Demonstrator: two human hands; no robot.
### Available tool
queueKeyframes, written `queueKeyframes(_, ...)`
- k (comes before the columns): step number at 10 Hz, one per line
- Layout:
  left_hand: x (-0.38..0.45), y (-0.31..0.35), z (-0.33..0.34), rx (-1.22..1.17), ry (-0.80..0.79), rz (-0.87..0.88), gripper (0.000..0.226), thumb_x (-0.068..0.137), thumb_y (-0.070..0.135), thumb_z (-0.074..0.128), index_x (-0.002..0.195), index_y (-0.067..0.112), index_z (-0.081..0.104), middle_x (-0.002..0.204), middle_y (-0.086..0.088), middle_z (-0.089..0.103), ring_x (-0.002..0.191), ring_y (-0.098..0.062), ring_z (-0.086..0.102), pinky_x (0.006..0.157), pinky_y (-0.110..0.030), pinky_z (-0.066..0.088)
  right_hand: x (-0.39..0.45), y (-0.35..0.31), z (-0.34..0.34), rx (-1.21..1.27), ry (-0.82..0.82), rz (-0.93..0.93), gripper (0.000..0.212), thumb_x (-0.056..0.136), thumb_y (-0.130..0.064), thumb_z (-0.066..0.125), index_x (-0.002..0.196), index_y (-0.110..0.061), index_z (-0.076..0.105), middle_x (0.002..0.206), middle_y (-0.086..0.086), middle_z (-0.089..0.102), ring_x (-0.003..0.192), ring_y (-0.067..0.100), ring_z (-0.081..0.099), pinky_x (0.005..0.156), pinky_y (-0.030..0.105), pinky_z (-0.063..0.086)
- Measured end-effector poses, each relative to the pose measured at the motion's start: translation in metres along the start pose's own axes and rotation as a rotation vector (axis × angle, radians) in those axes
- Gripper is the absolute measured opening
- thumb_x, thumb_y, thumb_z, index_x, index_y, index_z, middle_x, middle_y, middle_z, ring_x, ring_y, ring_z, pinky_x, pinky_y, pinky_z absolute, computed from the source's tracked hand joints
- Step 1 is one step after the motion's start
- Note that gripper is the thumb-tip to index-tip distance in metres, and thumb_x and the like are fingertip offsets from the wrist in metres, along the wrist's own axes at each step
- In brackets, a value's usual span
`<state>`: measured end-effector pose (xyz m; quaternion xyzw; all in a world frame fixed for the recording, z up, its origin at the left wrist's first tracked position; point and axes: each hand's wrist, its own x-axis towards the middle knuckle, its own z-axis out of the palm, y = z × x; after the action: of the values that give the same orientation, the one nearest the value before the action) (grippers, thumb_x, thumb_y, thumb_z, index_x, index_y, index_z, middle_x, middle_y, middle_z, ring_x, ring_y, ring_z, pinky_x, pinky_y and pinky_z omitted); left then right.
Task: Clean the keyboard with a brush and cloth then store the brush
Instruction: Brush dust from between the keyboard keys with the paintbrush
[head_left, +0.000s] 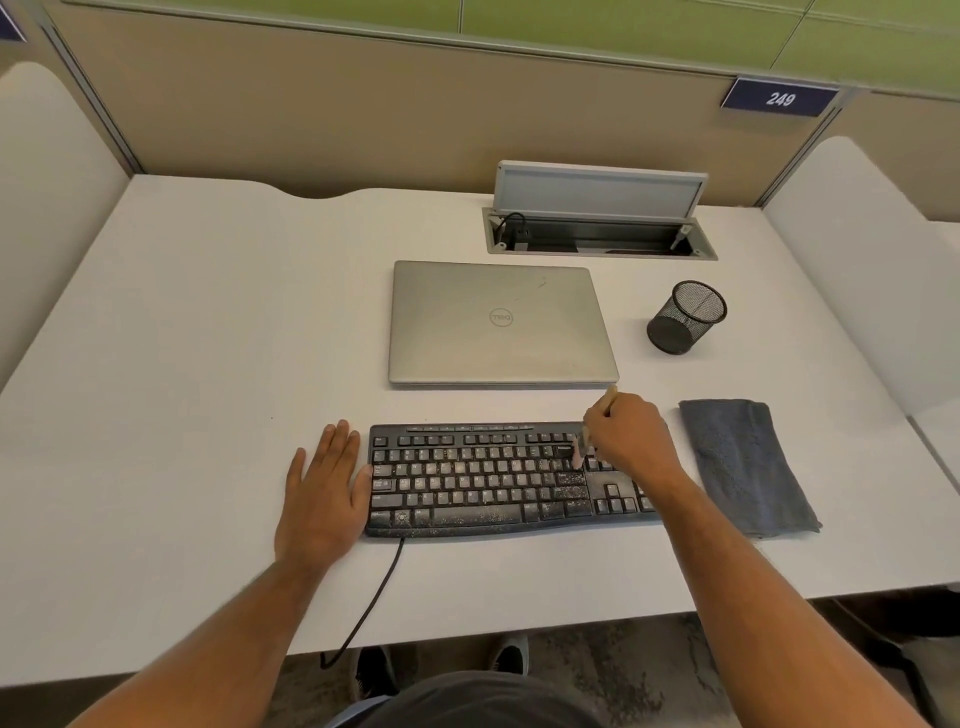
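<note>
While my left hand (323, 491) lay flat at nine o'clock against the keyboard (498, 480), brushing was barely under way.
Pale dust covered most keys; my right hand (626, 434) gripped the brush (582, 446) at the upper-right rows. At three o'clock the cloth (743, 462) lay unused, the mesh cup (685, 317) at one o'clock awaited the brush. Bare desk (197, 332) left, laptop (498, 322) close behind.

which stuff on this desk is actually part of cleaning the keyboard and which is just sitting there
Part of the job:
- keyboard, dusty, steadied at its end by the flat left hand
- brush, gripped by the right hand, bristles on the keys
- cloth, folded, right of the keyboard
- mesh cup, probably where the brush gets stored

Just lying about:
- closed laptop
- open cable box in the desk
</note>
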<state>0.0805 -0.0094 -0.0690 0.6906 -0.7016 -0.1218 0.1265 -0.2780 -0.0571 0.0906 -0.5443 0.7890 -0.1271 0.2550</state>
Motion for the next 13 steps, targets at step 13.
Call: queueKeyframes(13, -0.001, 0.002, -0.002, -0.004, -0.011, -0.007, 0.074, 0.101, 0.053, 0.003, 0.161, 0.015, 0.026, 0.169, 0.005, 0.016, 0.156, -0.008, 0.007, 0.128, -0.043, 0.006, -0.031, -0.006, 0.045, 0.828, 0.001, 0.196, 0.037, 0.100, -0.034, 0.068, 0.089, 0.002, 0.072, 0.075, 0.014, 0.077, 0.071, 0.024, 0.078, 0.065, 0.029, 0.063)
